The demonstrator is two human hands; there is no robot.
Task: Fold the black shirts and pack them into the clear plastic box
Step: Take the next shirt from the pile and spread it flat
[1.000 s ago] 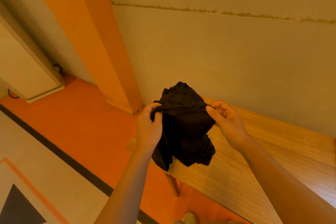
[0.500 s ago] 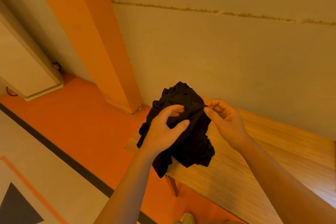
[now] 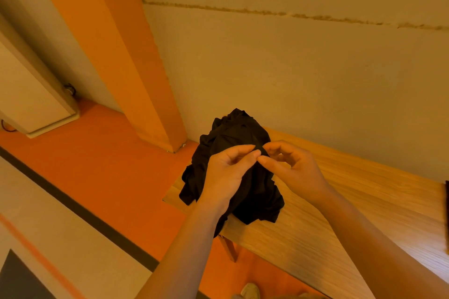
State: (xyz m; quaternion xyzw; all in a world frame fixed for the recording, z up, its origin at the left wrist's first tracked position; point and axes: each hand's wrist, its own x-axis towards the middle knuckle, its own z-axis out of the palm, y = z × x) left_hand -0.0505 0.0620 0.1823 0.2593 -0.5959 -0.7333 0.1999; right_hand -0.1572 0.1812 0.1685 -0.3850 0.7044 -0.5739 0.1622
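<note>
A crumpled black shirt [image 3: 239,132] is bunched up over the left end of the wooden table [image 3: 352,204], part of it hanging past the table's corner. My left hand [image 3: 224,178] and my right hand [image 3: 292,172] meet at the top front of the bundle, thumb tips almost touching. Each hand pinches a bit of the cloth there. The lower middle of the shirt is hidden behind my hands. The clear plastic box is out of view.
A wall runs right behind the table, with an orange pillar [image 3: 126,60] to its left. A white cabinet [image 3: 31,102] stands on the orange floor far left. A thin dark object [image 3: 446,216] shows at the right edge. A table leg [image 3: 229,247] and a shoe [image 3: 250,291] lie below.
My left hand let go of the shirt's left side and moved right across the bundle to meet my right hand. The shirt's left part has dropped lower over the table corner.
</note>
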